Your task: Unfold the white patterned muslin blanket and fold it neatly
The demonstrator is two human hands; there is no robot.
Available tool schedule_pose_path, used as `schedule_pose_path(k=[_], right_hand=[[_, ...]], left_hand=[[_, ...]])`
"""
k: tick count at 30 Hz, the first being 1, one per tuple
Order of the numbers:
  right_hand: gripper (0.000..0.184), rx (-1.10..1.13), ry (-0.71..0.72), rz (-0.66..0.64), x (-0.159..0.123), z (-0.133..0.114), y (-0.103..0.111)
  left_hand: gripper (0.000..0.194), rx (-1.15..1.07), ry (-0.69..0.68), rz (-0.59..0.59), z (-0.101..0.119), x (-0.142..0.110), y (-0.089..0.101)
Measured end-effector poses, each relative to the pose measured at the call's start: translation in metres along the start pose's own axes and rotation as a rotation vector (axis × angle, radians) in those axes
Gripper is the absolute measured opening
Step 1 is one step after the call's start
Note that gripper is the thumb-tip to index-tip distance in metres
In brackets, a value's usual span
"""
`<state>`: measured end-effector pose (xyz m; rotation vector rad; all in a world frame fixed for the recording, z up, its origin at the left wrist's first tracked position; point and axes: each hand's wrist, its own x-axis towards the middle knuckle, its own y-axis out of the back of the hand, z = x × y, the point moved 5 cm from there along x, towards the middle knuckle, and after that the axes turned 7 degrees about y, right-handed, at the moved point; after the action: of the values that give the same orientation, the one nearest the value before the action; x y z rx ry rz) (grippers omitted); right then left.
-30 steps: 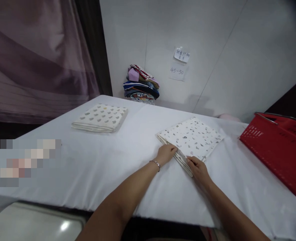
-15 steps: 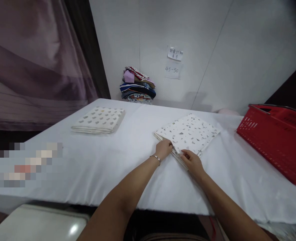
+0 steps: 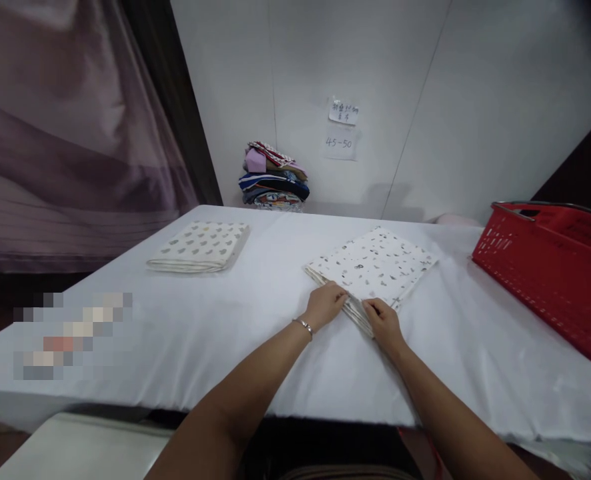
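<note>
A folded white cloth with small grey prints (image 3: 380, 263) lies at an angle on the white-covered table (image 3: 255, 360). My left hand (image 3: 327, 303), with a bracelet at the wrist, pinches the layered near edge of this cloth. Close by on the same edge, my right hand (image 3: 383, 320) is closed on the cloth near its front corner. The fingertips of both hands are partly hidden. Farther left lies a second folded cloth, cream with rows of grey shapes (image 3: 203, 247); neither hand touches it.
At the right end stands a red plastic basket (image 3: 550, 273) with a metal handle. A pile of folded fabrics (image 3: 274, 180) rises behind the table's far edge, by the wall. A blurred-out patch (image 3: 70, 340) covers something at the left. A white stool-like surface (image 3: 80, 447) sits below the front edge.
My hands have moved slightly apart along the cloth's near edge, and the right fingers have closed more on it. The camera view has shifted a little.
</note>
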<state>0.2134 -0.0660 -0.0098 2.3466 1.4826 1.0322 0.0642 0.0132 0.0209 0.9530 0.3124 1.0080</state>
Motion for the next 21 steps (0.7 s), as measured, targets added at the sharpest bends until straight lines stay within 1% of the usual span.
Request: schedule_pose_path(k=[3, 5, 10, 14, 17, 19, 21], right_hand=[[0.029, 0.033, 0.042, 0.025, 0.000, -0.007, 0.001], [0.028, 0.042, 0.082, 0.036, 0.000, -0.011, 0.002], [0.025, 0.033, 0.153, 0.021, 0.000, -0.014, 0.001], [0.026, -0.025, 0.184, -0.022, 0.000, -0.009, -0.001], [0.025, -0.098, 0.214, -0.079, -0.002, -0.011, -0.002], [0.024, -0.142, 0.224, -0.119, -0.003, -0.015, -0.003], [0.025, -0.189, 0.221, -0.164, -0.004, -0.020, -0.003]], left_hand=[[0.023, 0.078, -0.062, -0.004, 0.004, -0.003, -0.002], [0.025, 0.137, -0.072, -0.024, 0.005, -0.003, -0.005], [0.028, 0.293, 0.023, -0.141, 0.007, 0.000, -0.014], [0.033, 0.360, 0.038, -0.239, 0.011, 0.001, -0.019], [0.036, 0.358, 0.041, -0.264, 0.008, 0.000, -0.015], [0.034, 0.323, 0.065, -0.240, 0.000, 0.001, -0.008], [0.031, 0.273, 0.119, -0.195, -0.012, 0.002, 0.001]])
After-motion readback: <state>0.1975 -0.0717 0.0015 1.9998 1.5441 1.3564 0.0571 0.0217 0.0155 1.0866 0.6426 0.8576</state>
